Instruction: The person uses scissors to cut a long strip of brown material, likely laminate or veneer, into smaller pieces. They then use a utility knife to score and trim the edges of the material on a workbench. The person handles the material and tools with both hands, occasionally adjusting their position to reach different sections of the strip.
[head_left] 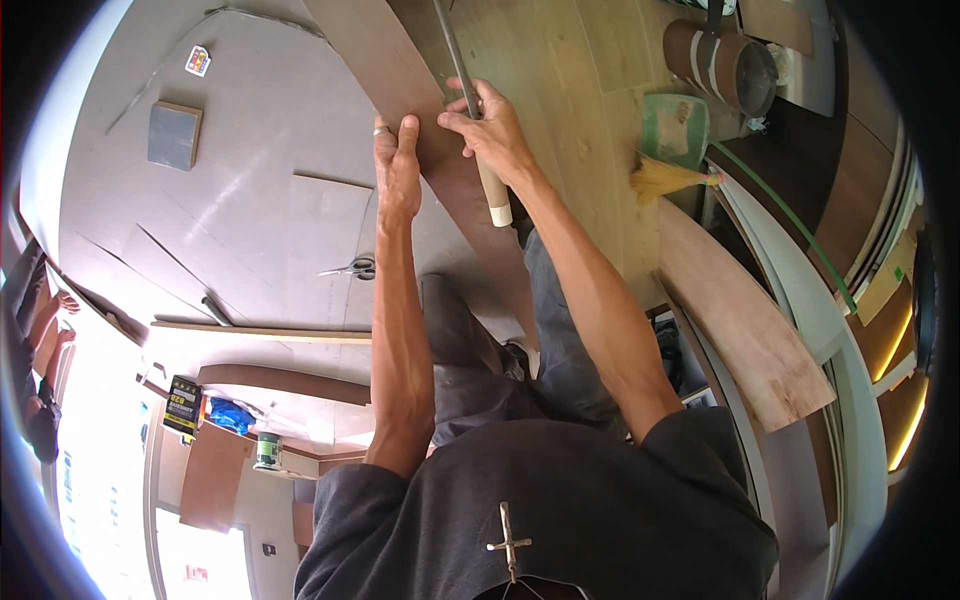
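My left hand (399, 172) grips the left edge of a long brown wooden board (385, 55), with the thumb on the top face. A ring shows on one of its fingers. My right hand (497, 135) is closed around a long file (492, 195) with a pale wooden handle. The file's narrow grey blade points away from me, over the right edge of the board. Whether the blade touches that edge I cannot tell. The board slants from the far side down toward my legs, along the right side of a grey worktop (250, 220).
On the worktop lie scissors (350, 269), a square grey block (174, 136) and thin strips. A green dustpan (675, 128) and a straw broom (665, 178) are at right, near curved panels (740, 310). Another person's hands (62, 318) show at far left.
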